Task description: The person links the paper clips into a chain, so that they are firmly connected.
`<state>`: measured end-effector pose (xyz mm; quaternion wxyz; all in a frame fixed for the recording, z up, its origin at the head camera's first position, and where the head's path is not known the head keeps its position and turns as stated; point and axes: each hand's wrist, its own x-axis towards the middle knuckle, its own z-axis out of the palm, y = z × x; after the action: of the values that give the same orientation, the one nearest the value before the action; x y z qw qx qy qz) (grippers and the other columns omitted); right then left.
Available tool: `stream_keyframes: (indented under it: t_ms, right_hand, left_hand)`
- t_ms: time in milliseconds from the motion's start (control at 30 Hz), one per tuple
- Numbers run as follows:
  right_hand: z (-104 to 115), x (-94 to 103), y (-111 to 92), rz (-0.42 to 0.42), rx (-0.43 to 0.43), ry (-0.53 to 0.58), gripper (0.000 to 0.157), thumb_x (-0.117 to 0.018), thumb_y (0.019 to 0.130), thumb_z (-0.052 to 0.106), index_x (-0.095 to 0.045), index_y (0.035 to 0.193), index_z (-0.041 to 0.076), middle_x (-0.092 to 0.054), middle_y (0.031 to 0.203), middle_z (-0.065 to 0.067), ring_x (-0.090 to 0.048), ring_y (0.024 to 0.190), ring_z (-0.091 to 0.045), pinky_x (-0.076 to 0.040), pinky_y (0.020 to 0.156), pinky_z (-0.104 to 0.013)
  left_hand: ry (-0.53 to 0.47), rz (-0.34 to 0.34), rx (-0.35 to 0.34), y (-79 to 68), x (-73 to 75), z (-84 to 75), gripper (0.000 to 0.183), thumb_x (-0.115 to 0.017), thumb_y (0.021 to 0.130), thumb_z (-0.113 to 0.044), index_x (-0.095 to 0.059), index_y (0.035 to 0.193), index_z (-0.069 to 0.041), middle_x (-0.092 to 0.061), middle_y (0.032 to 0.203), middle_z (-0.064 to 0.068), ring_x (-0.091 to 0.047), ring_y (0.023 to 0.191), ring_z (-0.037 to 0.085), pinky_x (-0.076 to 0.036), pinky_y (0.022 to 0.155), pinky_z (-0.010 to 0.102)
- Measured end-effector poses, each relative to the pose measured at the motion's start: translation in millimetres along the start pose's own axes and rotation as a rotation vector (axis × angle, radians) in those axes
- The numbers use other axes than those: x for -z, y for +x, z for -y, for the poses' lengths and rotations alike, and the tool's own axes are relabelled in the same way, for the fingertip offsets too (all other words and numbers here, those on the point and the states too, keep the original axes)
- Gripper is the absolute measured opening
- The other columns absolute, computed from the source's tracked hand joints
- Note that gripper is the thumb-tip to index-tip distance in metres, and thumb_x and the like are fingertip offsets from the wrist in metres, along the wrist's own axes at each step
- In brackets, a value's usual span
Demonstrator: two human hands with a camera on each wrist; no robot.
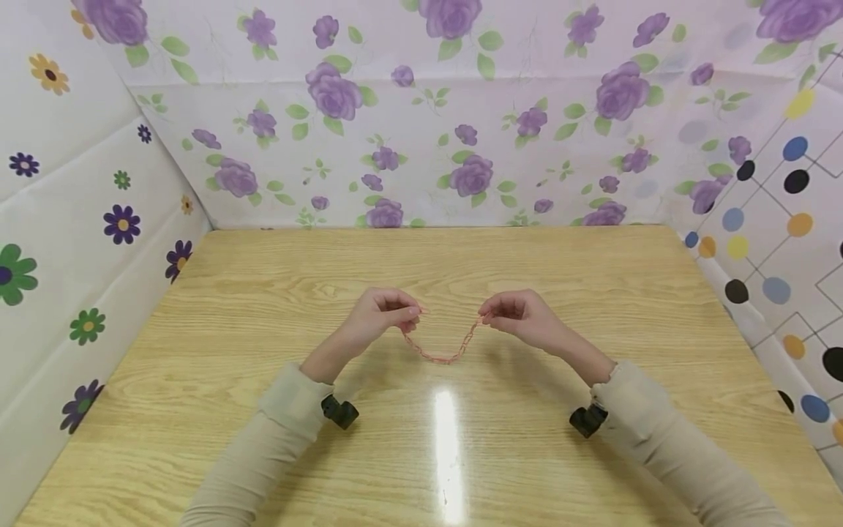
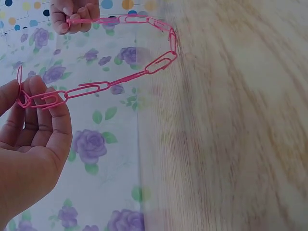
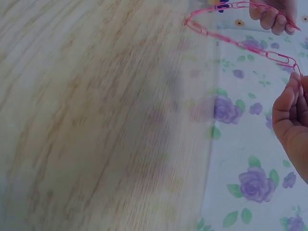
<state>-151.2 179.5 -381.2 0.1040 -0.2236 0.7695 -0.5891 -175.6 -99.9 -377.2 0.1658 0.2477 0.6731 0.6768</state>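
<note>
A chain of pink paper clips [image 1: 443, 360] hangs in a curve between my two hands, above the table. My left hand [image 1: 385, 315] pinches one end between thumb and fingers, and a clip tip pokes out past the fingertips. At the other end, my right hand [image 1: 520, 316] pinches the last clip. In the left wrist view the linked paper clips [image 2: 161, 62] show clearly, with one end clip standing up at the left thumb. The right wrist view has the chain [image 3: 250, 48] running down to the right fingertips; that thumb is mostly cut off by the frame edge.
A wood-grain table [image 1: 263, 271] lies under the hands, with a bright light reflection near its front. Floral sheeting [image 1: 408, 146] rises at the back, and patterned sheets [image 1: 757, 271] stand along both sides. Small black cameras [image 1: 340, 412] are strapped to both wrists.
</note>
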Motion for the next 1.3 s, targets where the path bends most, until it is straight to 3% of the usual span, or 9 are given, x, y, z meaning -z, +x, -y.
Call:
stream_keyframes:
  t_ms: [367, 667, 800, 900, 1033, 1300]
  right_hand:
    - [-3, 2.8, 0, 0.026, 0.004, -0.089, 0.012, -0.058, 0.088, 0.005, -0.066, 0.093, -0.003, -0.062, 0.093, -0.022, -0.058, 0.076, -0.021, -0.049, 0.066, -0.035]
    - [-6, -4.4, 4, -0.037, -0.013, -0.017, 0.015, -0.059, 0.088, 0.004, -0.061, 0.096, -0.008, -0.064, 0.083, -0.018, -0.060, 0.070, -0.021, -0.051, 0.063, -0.030]
    - [-4, -5.5, 5, -0.026, -0.002, 0.015, 0.016, -0.056, 0.089, 0.003, -0.061, 0.099, -0.009, -0.064, 0.086, -0.018, -0.060, 0.072, -0.021, -0.051, 0.065, -0.032]
    - [-2, -6.0, 6, 0.010, 0.018, 0.013, 0.017, -0.051, 0.092, 0.001, -0.059, 0.103, -0.009, -0.062, 0.089, -0.018, -0.059, 0.074, -0.018, -0.050, 0.067, -0.034]
    - [-1, -8.7, 9, 0.057, 0.056, 0.045, 0.014, -0.043, 0.094, -0.003, -0.049, 0.105, -0.009, -0.056, 0.084, -0.016, -0.053, 0.072, -0.016, -0.047, 0.064, -0.028]
    - [1, -17.0, 12, 0.116, 0.090, 0.140, 0.011, -0.033, 0.096, -0.004, -0.037, 0.104, -0.011, -0.044, 0.079, -0.013, -0.042, 0.069, -0.019, -0.040, 0.060, -0.024]
  left_hand:
    - [0.014, 0.015, 0.010, 0.3, -8.6, -0.5, 0.011, -0.057, 0.086, 0.003, -0.062, 0.089, 0.013, -0.064, 0.073, 0.009, -0.059, 0.062, 0.013, -0.051, 0.061, 0.026]
    - [0.061, 0.028, 0.036, 2.9, -19.3, 0.6, 0.018, -0.057, 0.087, 0.002, -0.057, 0.092, 0.019, -0.062, 0.070, 0.002, -0.058, 0.061, 0.011, -0.050, 0.060, 0.024]
    - [0.137, 0.048, 0.010, 5.6, -24.7, 1.4, 0.014, -0.057, 0.088, -0.001, -0.061, 0.090, 0.012, -0.060, 0.072, 0.006, -0.056, 0.064, 0.015, -0.049, 0.061, 0.026]
    - [0.179, 0.048, -0.001, 8.9, -28.9, 2.4, 0.013, -0.057, 0.089, -0.004, -0.063, 0.090, 0.007, -0.059, 0.076, 0.018, -0.056, 0.068, 0.027, -0.049, 0.061, 0.027]
    - [0.234, 0.026, -0.025, 14.1, -35.5, 4.9, 0.013, -0.058, 0.089, -0.005, -0.063, 0.091, 0.006, -0.059, 0.080, 0.024, -0.055, 0.072, 0.039, -0.049, 0.061, 0.029]
    - [0.336, 0.007, -0.114, 18.2, -47.1, 5.9, 0.011, -0.058, 0.088, -0.003, -0.063, 0.088, 0.006, -0.061, 0.074, 0.010, -0.056, 0.068, 0.024, -0.047, 0.057, 0.024]
